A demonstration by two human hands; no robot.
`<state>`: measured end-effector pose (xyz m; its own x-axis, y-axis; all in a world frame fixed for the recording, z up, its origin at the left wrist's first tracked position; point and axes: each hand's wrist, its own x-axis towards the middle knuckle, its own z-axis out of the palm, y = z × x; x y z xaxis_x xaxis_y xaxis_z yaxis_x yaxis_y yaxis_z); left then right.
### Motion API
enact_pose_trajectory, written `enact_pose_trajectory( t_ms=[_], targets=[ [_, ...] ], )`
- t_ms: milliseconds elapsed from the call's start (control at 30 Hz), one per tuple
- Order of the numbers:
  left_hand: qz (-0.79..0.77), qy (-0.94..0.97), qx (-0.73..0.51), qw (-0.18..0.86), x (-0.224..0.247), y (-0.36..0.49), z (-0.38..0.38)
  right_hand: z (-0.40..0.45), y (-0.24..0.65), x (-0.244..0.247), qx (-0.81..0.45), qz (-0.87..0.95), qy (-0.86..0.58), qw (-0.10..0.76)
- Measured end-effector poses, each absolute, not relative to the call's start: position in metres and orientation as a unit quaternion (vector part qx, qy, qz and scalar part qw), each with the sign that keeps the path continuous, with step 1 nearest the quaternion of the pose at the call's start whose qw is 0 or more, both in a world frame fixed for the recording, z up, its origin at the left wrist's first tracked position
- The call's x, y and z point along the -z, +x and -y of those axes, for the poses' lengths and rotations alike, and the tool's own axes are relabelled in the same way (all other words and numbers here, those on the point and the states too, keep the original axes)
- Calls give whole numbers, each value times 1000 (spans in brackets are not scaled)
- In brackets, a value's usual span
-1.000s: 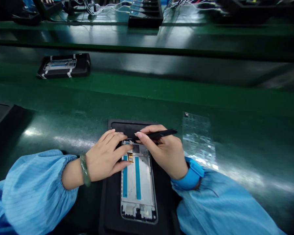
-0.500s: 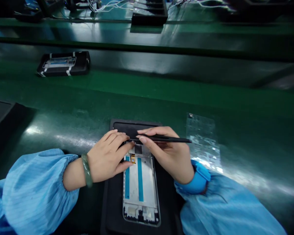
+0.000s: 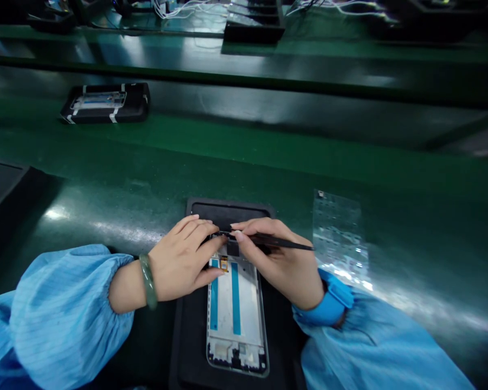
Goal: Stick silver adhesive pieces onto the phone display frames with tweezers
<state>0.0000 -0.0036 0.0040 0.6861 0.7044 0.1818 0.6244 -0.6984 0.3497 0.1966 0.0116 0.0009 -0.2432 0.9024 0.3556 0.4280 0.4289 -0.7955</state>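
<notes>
A silver phone frame [image 3: 248, 309] with two blue strips and a small orange flex cable [image 3: 224, 264] lies face down in a black foam tray [image 3: 193, 346]. My left hand [image 3: 187, 257] is closed over its upper left edge, fingertips pressed at the top end and thumb near the flex cable. Black tweezers [image 3: 282, 241] are pinched in my right hand [image 3: 282, 260]. Their tips point left at the frame's top edge, beside my left fingertips. Whatever lies between the tips is too small to make out.
Right of the tray lies a clear plastic sheet [image 3: 339, 233]. A black block [image 3: 136, 103] with a taped phone frame stands at the back left. Another black tray [image 3: 8, 189] sits at the left edge. White cables [image 3: 183, 10] and a black rack [image 3: 254, 32] are behind.
The rear end of the tweezers has dipped, so they slant more, and my right hand has shifted slightly. My left hand stays on the frame. The whole view has moved a little.
</notes>
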Motion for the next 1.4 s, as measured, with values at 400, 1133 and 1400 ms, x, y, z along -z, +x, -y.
enact_pose_trajectory(
  t_ms=[400, 1133, 1400],
  targets=[
    [-367, 907, -155, 132, -3, 0, 4, -12, 196, -1, -263, 743, -455, 415],
    [-365, 908, -162, 128, -3, 0, 4, -12, 194, -3, -226, 749, -469, 410],
    [-363, 908, -165, 128, -2, 0, 4, -13, 197, 0, -237, 744, -470, 412]
  ],
)
